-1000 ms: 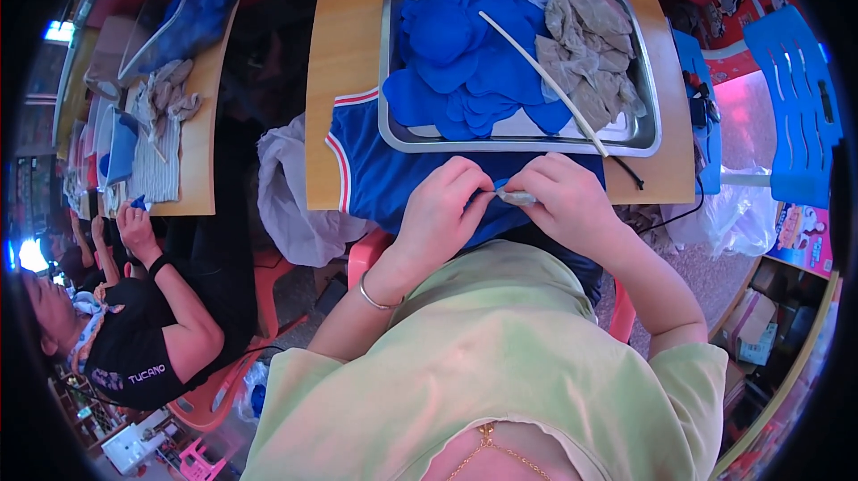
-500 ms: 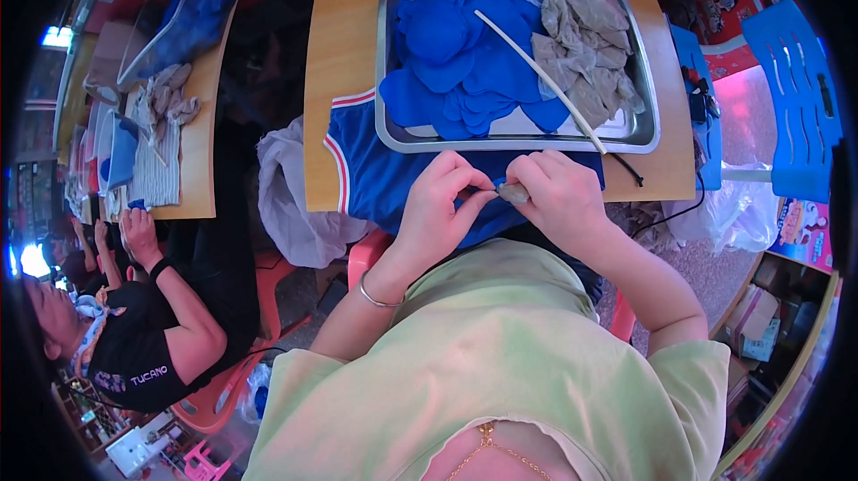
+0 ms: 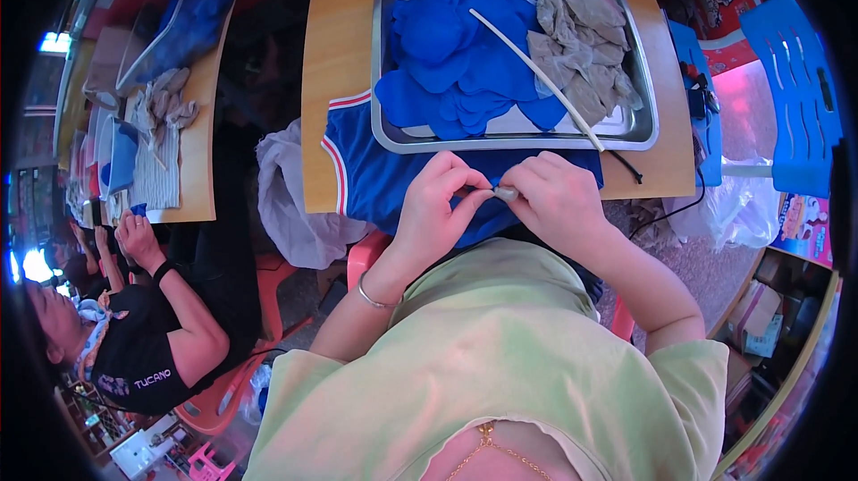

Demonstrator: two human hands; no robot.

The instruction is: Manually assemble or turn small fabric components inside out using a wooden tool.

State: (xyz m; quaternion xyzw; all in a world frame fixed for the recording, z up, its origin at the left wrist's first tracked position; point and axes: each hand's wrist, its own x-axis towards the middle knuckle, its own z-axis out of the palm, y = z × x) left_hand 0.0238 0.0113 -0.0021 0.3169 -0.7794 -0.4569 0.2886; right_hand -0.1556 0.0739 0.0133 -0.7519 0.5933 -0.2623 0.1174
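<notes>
Right fingers point(image 3: 525, 179) pinching small grey piece point(image 3: 507, 194) — left fingers point(image 3: 463, 179) just beside.

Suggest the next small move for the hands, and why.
Perhaps a gentle fingertip press where the hands meet: the right hand grips a small greyish piece, and the left hand has thumb and forefinger together right beside it. With both hands occupied, reaching for the blue pieces in the metal tray seems premature.

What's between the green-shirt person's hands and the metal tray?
Blue cloth shows between the tray and both the left hand and right hand. You can see it in the head view.
</notes>
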